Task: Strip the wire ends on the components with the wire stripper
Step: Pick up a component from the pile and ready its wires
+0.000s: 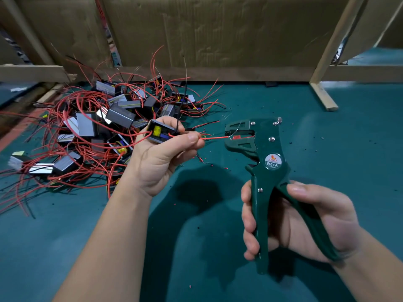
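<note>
On the left of the green worktop (218, 269) lies a pile of components (98, 127) with red wires. Just to its right, the left hand (161, 158) holds one component (158, 132), and its grip pinches the red wire (214, 137). The wire end reaches into the head of the wire stripper (263, 149). The grip of the right hand (305, 219) is closed around its handles.
</note>
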`<state>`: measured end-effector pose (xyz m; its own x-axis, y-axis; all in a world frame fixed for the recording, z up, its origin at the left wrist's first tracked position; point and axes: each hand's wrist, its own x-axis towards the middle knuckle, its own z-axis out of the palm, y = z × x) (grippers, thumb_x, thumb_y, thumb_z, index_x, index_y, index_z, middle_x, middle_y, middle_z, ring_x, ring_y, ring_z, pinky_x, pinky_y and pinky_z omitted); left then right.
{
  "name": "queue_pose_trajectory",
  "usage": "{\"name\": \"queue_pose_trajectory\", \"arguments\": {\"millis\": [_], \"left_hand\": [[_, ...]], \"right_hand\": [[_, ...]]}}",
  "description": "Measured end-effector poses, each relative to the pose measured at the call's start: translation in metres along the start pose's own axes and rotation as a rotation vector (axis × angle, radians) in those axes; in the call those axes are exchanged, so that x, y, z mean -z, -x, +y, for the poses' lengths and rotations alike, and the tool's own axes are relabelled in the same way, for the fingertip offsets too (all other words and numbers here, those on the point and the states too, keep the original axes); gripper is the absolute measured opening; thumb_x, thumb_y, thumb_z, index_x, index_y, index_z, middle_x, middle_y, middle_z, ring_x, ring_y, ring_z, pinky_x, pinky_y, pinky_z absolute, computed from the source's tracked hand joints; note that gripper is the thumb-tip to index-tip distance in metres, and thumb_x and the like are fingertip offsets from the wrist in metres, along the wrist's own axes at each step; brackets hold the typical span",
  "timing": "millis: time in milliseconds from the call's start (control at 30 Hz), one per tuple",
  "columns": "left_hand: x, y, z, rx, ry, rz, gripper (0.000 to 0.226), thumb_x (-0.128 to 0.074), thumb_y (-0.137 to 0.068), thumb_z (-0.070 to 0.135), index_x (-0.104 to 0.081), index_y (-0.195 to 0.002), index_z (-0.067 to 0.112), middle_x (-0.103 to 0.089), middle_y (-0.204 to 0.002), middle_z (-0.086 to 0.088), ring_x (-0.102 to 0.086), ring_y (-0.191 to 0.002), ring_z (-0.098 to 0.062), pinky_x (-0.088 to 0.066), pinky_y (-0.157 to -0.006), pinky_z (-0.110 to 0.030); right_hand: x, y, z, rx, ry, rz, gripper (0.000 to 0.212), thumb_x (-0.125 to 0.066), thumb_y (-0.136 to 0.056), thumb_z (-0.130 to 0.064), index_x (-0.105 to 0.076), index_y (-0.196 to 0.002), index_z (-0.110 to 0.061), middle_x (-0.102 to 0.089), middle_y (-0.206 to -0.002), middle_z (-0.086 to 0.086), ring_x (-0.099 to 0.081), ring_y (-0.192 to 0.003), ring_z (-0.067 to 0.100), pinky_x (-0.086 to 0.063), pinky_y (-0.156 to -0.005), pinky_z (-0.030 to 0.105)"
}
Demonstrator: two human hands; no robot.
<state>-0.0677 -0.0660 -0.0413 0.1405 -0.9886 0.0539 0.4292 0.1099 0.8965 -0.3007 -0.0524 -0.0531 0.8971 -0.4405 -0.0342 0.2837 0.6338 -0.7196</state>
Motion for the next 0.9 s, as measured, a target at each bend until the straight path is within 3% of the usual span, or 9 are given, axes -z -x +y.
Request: {"name": "queue_pose_trajectory", "arguments": {"millis": [233, 400, 633, 767, 900], "left_hand": [[0.000, 0.000, -0.002, -0.029, -0.058, -0.005, 0.036, -0.075, -0.059, -0.006, -0.051, -0.074, 0.015, -0.069, -0.065, -0.004, -0.070, -0.060, -0.014, -0.050, -0.048, -0.015], [-0.001, 0.000, -0.003, -0.041, -0.070, -0.004, 0.029, -0.071, -0.056, 0.007, -0.050, -0.075, 0.014, -0.068, -0.063, -0.003, -0.070, -0.059, -0.014, -0.050, -0.048, -0.015], [-0.002, 0.000, -0.002, -0.047, -0.087, -0.003, 0.030, -0.071, -0.056, 0.007, -0.050, -0.076, 0.013, -0.067, -0.061, -0.002, -0.070, -0.058, -0.015, -0.050, -0.047, -0.015], [-0.002, 0.000, -0.005, -0.051, -0.104, -0.013, 0.028, -0.072, -0.057, 0.005, -0.051, -0.074, 0.012, -0.065, -0.061, -0.002, -0.070, -0.058, -0.017, -0.050, -0.048, -0.016], [0.000, -0.002, -0.009, -0.055, -0.158, -0.006, 0.027, -0.074, -0.060, 0.003, -0.053, -0.074, 0.013, -0.068, -0.066, -0.006, -0.071, -0.062, -0.020, -0.052, -0.051, -0.019]], "right_hand": [[0.000, 0.000, 0.001, -0.002, 0.016, 0.061, 0.038, -0.068, -0.082, -0.028, -0.059, -0.108, -0.001, -0.059, -0.089, 0.026, -0.061, -0.077, 0.041, -0.048, -0.078, 0.055], [-0.001, 0.001, 0.003, -0.020, 0.074, 0.129, 0.038, -0.070, -0.083, -0.035, -0.061, -0.101, -0.003, -0.061, -0.083, 0.024, -0.062, -0.070, 0.039, -0.051, -0.071, 0.053], [-0.004, -0.002, 0.004, -0.010, 0.118, 0.218, 0.043, -0.076, -0.076, -0.042, -0.063, -0.093, -0.005, -0.060, -0.076, 0.023, -0.061, -0.063, 0.036, -0.052, -0.065, 0.050], [-0.007, -0.004, 0.007, -0.009, 0.119, 0.332, 0.047, -0.078, -0.068, -0.048, -0.063, -0.083, -0.007, -0.057, -0.067, 0.022, -0.057, -0.053, 0.033, -0.051, -0.057, 0.046], [-0.012, -0.014, 0.010, 0.026, 0.152, 0.582, 0.045, -0.075, -0.067, -0.052, -0.058, -0.065, -0.011, -0.045, -0.052, 0.014, -0.041, -0.033, 0.023, -0.045, -0.042, 0.032]]}}
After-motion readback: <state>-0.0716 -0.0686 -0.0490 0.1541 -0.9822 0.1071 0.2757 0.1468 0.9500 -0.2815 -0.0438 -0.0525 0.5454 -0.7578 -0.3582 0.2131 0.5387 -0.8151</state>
